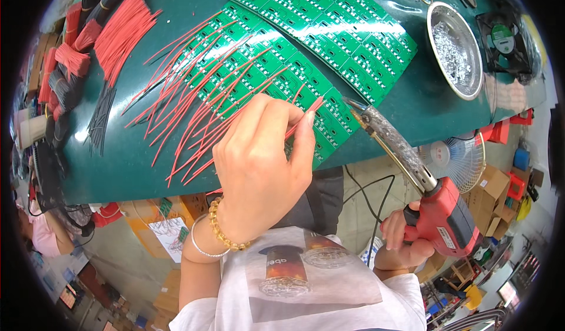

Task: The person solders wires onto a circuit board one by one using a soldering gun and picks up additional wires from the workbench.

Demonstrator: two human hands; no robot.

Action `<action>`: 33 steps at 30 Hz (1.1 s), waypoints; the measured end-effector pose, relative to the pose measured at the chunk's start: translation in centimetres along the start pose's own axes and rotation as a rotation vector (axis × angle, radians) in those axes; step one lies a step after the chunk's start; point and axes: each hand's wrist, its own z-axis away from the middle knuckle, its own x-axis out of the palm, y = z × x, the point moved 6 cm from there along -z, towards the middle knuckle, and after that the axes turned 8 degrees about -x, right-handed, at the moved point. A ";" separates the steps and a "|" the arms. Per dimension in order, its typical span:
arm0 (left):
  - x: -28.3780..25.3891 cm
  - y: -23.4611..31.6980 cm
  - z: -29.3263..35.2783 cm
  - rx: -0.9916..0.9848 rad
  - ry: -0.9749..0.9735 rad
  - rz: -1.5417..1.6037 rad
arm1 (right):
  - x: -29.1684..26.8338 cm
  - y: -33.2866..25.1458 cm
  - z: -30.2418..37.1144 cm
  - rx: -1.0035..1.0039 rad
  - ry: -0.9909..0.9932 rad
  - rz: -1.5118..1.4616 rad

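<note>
My left hand (262, 154) is closed over the near edge of a green circuit board panel (338, 110), pinching a few red wires (316, 104) between thumb and fingers. Many more red wires (176, 119) fan out leftward from that panel, in rows over the table. Wrapped round the handle of a red soldering gun (450, 216), my right hand (406, 234) holds it at the table's near edge. Its long metal barrel points up and left, and the tip (351, 102) is close to the panel's right corner, a little right of the pinched wires.
A second green panel (353, 31) lies behind the first. To the right are a metal dish (435, 48) with silvery bits and a black fan (503, 41). Bundles of red wires (120, 34) and black wires (103, 116) lie left. A white fan (453, 160) stands below the table's edge.
</note>
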 end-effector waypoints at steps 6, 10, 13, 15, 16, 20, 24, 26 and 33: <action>-0.1 -0.1 0.0 0.030 0.032 -0.026 | 0.5 -0.2 0.2 0.016 0.025 -0.147; -1.1 -0.1 0.0 0.131 0.131 -0.013 | 1.1 -0.8 0.7 0.034 -0.014 -0.060; -4.5 0.0 1.0 0.124 0.278 0.128 | 0.3 -0.5 1.9 0.075 0.031 -0.080; -6.2 -0.9 2.2 -0.051 0.147 0.241 | -0.6 -0.4 2.7 0.060 0.026 -0.104; -6.4 -0.9 2.9 -0.095 0.021 0.198 | -0.6 -0.7 2.9 0.014 -0.046 -0.144; -5.4 -2.5 5.6 -0.128 -0.092 0.178 | -0.9 -0.3 3.9 0.033 -0.228 -0.160; -4.8 -3.3 6.5 -0.018 0.090 0.085 | 1.6 -0.2 4.8 0.055 -0.318 -0.078; -4.5 -3.3 6.7 -0.004 0.102 0.060 | 1.8 -0.2 4.8 0.052 -0.331 -0.133; -4.0 -2.7 6.6 0.051 0.045 0.021 | 1.7 -0.1 4.3 0.184 -0.446 -0.238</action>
